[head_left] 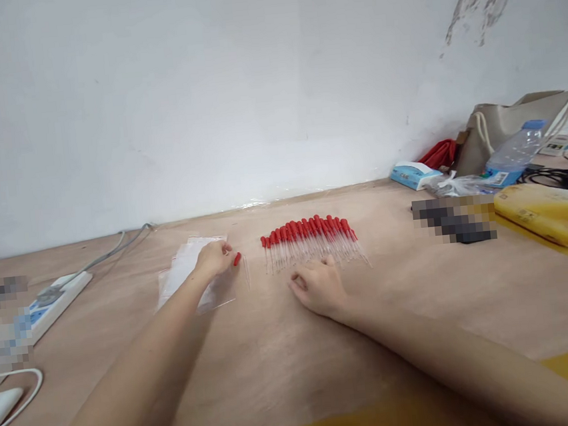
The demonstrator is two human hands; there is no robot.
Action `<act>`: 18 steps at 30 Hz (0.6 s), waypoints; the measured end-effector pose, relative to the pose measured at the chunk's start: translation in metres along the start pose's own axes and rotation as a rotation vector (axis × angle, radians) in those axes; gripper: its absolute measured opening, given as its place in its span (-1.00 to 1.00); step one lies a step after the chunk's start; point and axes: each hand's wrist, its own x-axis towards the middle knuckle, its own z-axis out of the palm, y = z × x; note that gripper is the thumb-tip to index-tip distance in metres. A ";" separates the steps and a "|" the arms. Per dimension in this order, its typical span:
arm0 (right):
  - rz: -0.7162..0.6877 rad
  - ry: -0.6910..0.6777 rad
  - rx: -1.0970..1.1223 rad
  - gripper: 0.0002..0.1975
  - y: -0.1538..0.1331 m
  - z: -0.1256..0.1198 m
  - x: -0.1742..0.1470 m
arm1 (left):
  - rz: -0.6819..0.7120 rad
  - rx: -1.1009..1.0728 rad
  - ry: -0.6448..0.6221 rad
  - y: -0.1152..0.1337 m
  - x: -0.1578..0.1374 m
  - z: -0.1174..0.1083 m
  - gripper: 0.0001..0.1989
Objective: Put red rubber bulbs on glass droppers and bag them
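My left hand [213,259] hovers over or rests on clear plastic bags [182,276], its fingers curled together. Right at its fingertips is a small red rubber bulb [237,258]; whether they touch it I cannot tell. Beside the bulb lies a thin clear tube [248,275]. A fanned row of clear droppers with red bulbs [310,229] lies in the middle of the table, bulbs toward the wall. Just in front of the droppers, my right hand [320,285] is closed, thumb and forefinger curled into a loop. Its fingers hide whatever may be in them.
On the left are a white power strip [62,305] with a grey cable [110,255] and a white charger [2,411]. To the right stand a blue tissue box [413,175], a plastic bottle [516,150], a grey bag [501,125] and a yellow pack [550,213].
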 end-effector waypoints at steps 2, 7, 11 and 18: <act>0.031 -0.041 -0.005 -0.80 -0.021 0.014 0.015 | -0.007 0.014 -0.013 -0.005 -0.003 0.002 -0.81; 0.189 -0.134 -0.034 -0.70 -0.066 0.044 0.057 | -0.013 0.024 0.007 0.001 0.000 0.016 -0.83; 0.325 -0.283 -0.086 -0.70 -0.080 0.055 0.080 | -0.004 -0.015 0.013 0.005 0.003 0.021 -0.91; 0.293 -0.275 -0.095 -0.72 -0.073 0.037 0.067 | 0.058 -0.244 0.090 0.007 -0.017 0.009 -0.81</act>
